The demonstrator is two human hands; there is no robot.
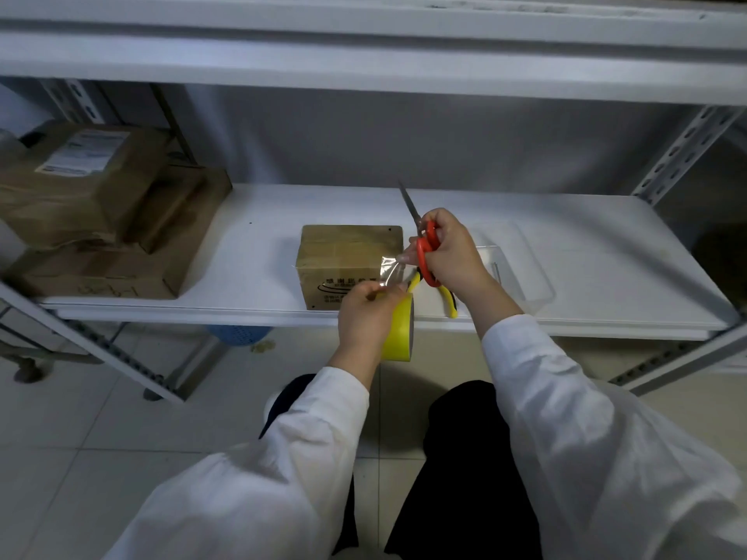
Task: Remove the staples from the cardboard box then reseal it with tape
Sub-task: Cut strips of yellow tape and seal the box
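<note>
Resealing looks like the step in hand. No staples can be made out on the cardboard box (351,258) at this size, and whether tape already lies over its top is hard to tell.

- Box: sits on the white shelf (606,252), near the front edge, just left of both hands.
- Left hand (364,317): fingers curled round the yellow tape roll (399,331), held on edge just in front of the shelf lip, below the box's near right corner.
- Tape strip (393,269): clear, drawn from the roll up toward the right fingertips beside the box's right edge. I cannot tell if it touches the box.
- Right hand (454,256): fingers through the red handles of the scissors (429,248), blades closed or nearly so and pointing up and away. The fingertips also seem to pinch the strip's free end.
- Forearms: both in white sleeves, reaching forward and converging at the box's right side, wrists raised off the shelf.
- Yellow-handled pliers (452,303) lie on the shelf under the right wrist, partly hidden. A clear tray (525,276) is just to the right.

Next move, as I judge it: the strip needs laying flat over the flap seam and cutting, so the scissors must turn to bring the blades across the tape. Risk: slack strip folding onto itself.
</note>
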